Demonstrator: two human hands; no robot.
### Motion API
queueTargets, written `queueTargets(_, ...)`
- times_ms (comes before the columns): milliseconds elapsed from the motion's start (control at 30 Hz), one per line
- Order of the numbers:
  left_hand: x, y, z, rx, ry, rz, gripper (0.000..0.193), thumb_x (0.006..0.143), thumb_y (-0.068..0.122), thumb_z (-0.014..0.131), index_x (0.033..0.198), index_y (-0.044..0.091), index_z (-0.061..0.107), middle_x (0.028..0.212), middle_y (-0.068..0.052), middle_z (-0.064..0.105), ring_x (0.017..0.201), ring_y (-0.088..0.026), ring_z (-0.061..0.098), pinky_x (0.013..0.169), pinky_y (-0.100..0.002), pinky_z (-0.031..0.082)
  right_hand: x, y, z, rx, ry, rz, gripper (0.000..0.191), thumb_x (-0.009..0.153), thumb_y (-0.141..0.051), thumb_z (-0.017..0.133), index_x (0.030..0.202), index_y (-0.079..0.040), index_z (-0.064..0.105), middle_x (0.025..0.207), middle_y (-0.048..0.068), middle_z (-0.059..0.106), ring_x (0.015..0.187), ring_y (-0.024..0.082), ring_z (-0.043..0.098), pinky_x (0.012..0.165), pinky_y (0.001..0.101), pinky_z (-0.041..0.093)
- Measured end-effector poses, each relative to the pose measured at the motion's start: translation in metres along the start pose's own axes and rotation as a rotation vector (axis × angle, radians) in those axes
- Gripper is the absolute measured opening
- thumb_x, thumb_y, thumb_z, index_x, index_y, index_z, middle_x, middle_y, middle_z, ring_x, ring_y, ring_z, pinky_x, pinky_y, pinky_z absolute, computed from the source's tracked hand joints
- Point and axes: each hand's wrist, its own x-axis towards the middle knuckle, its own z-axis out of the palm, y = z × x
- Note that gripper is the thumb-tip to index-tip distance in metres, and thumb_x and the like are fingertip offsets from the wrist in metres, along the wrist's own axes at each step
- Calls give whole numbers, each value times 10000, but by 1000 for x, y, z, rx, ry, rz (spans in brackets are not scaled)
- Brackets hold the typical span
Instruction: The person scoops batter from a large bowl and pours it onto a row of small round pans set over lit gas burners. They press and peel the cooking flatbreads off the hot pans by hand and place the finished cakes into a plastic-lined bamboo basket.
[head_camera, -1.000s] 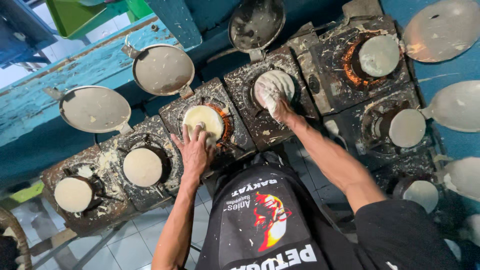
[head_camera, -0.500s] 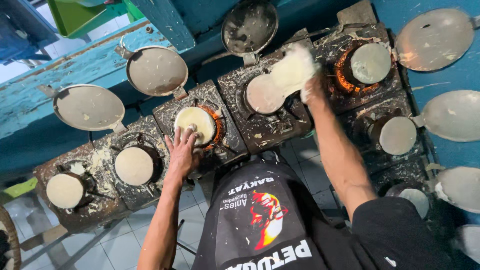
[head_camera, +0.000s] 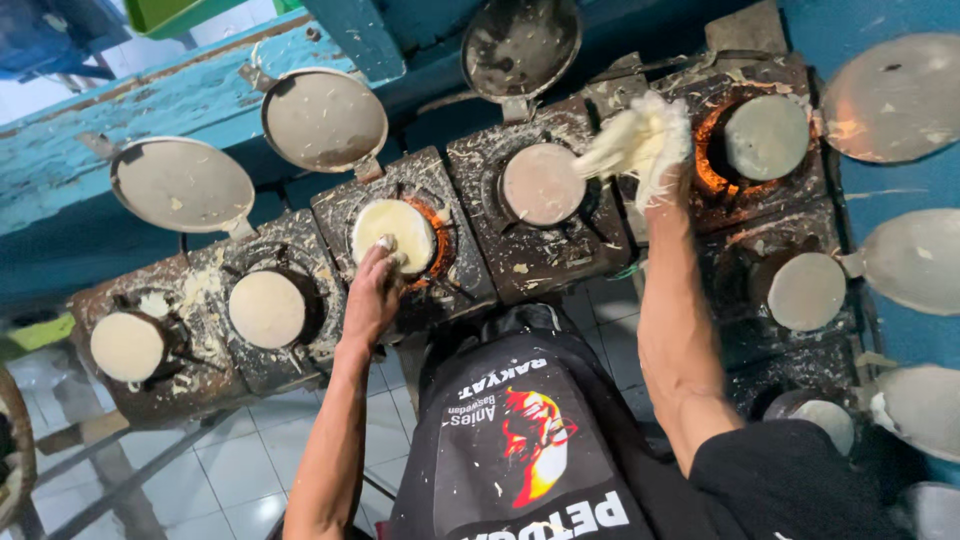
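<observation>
Holding a thin, floppy white pancake (head_camera: 635, 140) up in the air, the right hand (head_camera: 665, 180) has its fingers clamped on it, just right of the middle pan (head_camera: 542, 184). The left hand (head_camera: 373, 295) presses a pale pancake (head_camera: 393, 232) left of that pan, fingers together and bent.
</observation>
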Motion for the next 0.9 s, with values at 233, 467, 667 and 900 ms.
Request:
queueTargets(233, 37, -17, -40, -520, 141, -286, 293, 985, 52, 639, 1271, -4, 609, 1245, -234, 678, 1160, -383, 673, 995, -382, 509, -51, 64, 27, 94, -351, 45, 455, 1083, -384, 643, 1360, -30, 571, 1238, 116, 672, 1134, 225, 656, 1003, 368, 563)
queueTargets(467, -21, -43, -173, -140, 203, -89, 378, 952, 72, 653, 1316, -6, 590, 1233, -210, 693, 1162, -392, 683, 1006, -418, 525, -100, 130, 149, -299, -501, 48, 322, 1069, -275, 533, 1254, -33, 640, 1138, 121, 708, 1084, 267, 708, 875, 399, 610)
queueTargets(667, -99, -99, -180, 227, 83, -155, 482, 770, 24, 698, 1245, -18, 628, 1335, -261, 587, 1195, -478, 551, 1021, -508, 459, -120, 200, 258, -660, -777, -173, 457, 1019, -282, 591, 1433, -93, 546, 1505, 159, 523, 1393, 373, 467, 1181, 479, 352)
queueTargets(900, -154, -135, -159, 159, 209, -14, 360, 814, -42, 694, 1164, -19, 614, 1413, -274, 536, 1353, -463, 498, 1141, -500, 424, -195, 236, 294, -2034, -857, -338, 393, 1008, -252, 512, 1395, -234, 577, 1474, 139, 487, 1480, 431, 331, 1271, 564, 225)
